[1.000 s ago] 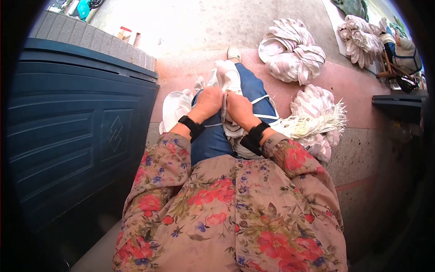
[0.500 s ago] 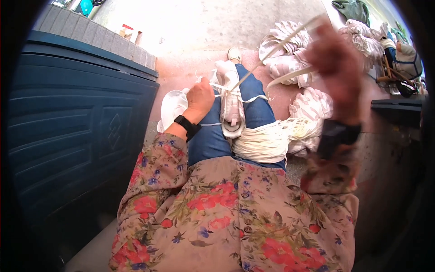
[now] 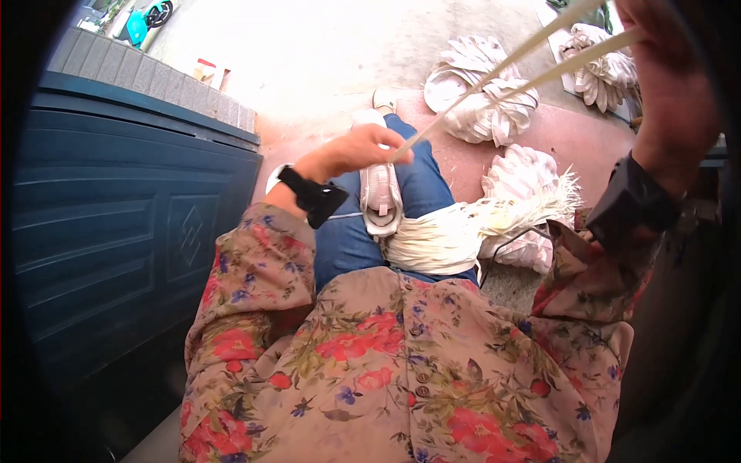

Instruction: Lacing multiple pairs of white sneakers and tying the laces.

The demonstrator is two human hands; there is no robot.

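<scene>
Between my knees rests a pale pink-and-white shoe upper (image 3: 380,193), its far part mostly covered by my left hand (image 3: 351,153). The fingers of that hand are pinched on a cream shoelace (image 3: 471,94) just above the shoe. Two lengths of lace run taut from there toward the upper right. Up at the picture's right edge, my right hand (image 3: 671,92) is closed on the lace, its fingertips partly cut off. A thick bundle of cream laces (image 3: 436,241) lies across my right thigh, with loose ends fanning out to the right.
Stacks of white shoe uppers (image 3: 494,112) lie on the pink floor ahead, with another stack (image 3: 521,174) beside my right knee and one (image 3: 598,65) farther off. A dark blue panelled door (image 3: 131,224) stands at my left. A turquoise scooter (image 3: 137,27) shows far away.
My right hand has swung up and outward to the right, drawing the lace out. My left hand has moved right, over the shoe. The view has shifted slightly.
</scene>
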